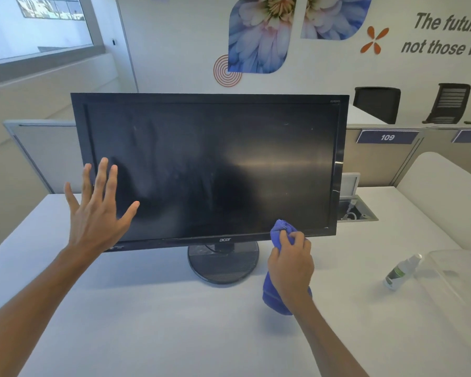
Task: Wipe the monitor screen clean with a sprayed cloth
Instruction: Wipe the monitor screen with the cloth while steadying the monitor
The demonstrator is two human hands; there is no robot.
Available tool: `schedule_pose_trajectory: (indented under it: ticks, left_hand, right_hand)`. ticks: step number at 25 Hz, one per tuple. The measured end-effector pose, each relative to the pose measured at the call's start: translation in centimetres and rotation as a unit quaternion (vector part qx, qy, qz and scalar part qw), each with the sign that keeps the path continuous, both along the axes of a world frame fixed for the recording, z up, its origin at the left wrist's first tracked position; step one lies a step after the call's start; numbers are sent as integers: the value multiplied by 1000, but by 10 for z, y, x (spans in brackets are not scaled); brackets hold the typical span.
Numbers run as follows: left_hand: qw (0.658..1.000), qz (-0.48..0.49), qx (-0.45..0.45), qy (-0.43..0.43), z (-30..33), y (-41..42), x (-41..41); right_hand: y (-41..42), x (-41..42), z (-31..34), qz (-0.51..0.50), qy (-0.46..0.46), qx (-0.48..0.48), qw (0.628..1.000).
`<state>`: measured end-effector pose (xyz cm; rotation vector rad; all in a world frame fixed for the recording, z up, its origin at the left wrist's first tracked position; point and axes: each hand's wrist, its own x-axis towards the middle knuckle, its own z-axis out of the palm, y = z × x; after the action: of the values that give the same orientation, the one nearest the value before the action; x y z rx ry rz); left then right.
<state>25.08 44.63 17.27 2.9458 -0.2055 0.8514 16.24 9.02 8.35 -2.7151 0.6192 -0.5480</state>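
A black monitor [210,164] stands on a round base on the white desk, its dark screen showing smears and streaks. My right hand [291,263] grips a blue cloth [282,231], whose bunched top presses against the screen's lower edge right of the logo; the cloth's tail hangs below my wrist. My left hand [98,210] is spread flat with fingers apart in front of the monitor's lower left corner; I cannot tell whether it touches the frame. A small spray bottle [401,272] lies on its side at the desk's right.
A clear plastic lid or container [457,281] sits beside the spray bottle. A cable box recess [358,212] opens in the white desk [161,308] behind the monitor's right edge. Grey partitions [46,153] and two black chairs stand beyond.
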Motion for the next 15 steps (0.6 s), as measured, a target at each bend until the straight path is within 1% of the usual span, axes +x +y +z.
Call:
schedule_pose_trajectory:
  ticks: [5, 8, 12, 15]
  left_hand:
    - [998, -10, -23, 51, -19, 32, -7]
    - [995, -53, -66, 53, -27, 42, -10]
    - [983, -128, -127, 47, -34, 46, -12]
    - [977, -155, -136, 59, -41, 53, -13]
  right_hand:
    - [54, 4, -1, 36, -27, -5, 999]
    - [85, 6, 1, 61, -35, -13, 997]
    - [126, 11, 5, 93, -29, -37, 995]
    - [153, 15, 9, 121, -36, -50, 991]
